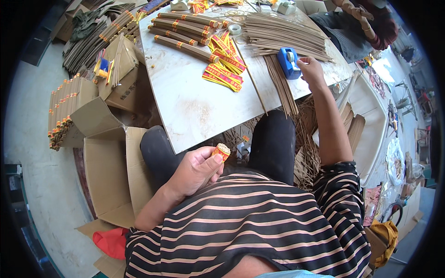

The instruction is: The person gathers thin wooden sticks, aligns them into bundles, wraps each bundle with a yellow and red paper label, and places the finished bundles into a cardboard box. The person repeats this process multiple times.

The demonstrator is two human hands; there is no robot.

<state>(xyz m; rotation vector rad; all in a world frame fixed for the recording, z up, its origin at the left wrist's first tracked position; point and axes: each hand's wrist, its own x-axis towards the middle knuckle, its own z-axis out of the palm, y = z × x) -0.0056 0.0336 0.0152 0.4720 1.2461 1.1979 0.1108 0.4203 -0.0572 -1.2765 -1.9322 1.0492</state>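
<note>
**Hands at a banded bundle and a tape dispenser**

At lower centre, the left hand (197, 169) is closing firmly around a bundle (223, 152), whose pale end and red-and-yellow band are showing above the thumb; its remaining length is lying out of sight. At upper right, the right hand (311, 73) is pinching narrowly beside a blue tape dispenser (288, 70), which is resting on the white table (176, 99); whether any tape is sitting between the fingertips, one cannot tell. The step in hand is seemingly involving a length of tape. A worker doing this well is probably drawing the strip straight off the cutting edge, handling only its tip, and meanwhile keeping the left grip snug so that the band is not slackening. As for labels, loose red-and-yellow paper strips (223, 78) are lying fanned at upper centre, their printing appearing too small to read; similar bands are encircling the brown bundles (187, 50) beside them. At upper left, a cardboard carton (130, 90) is bearing a line of dark characters
</note>
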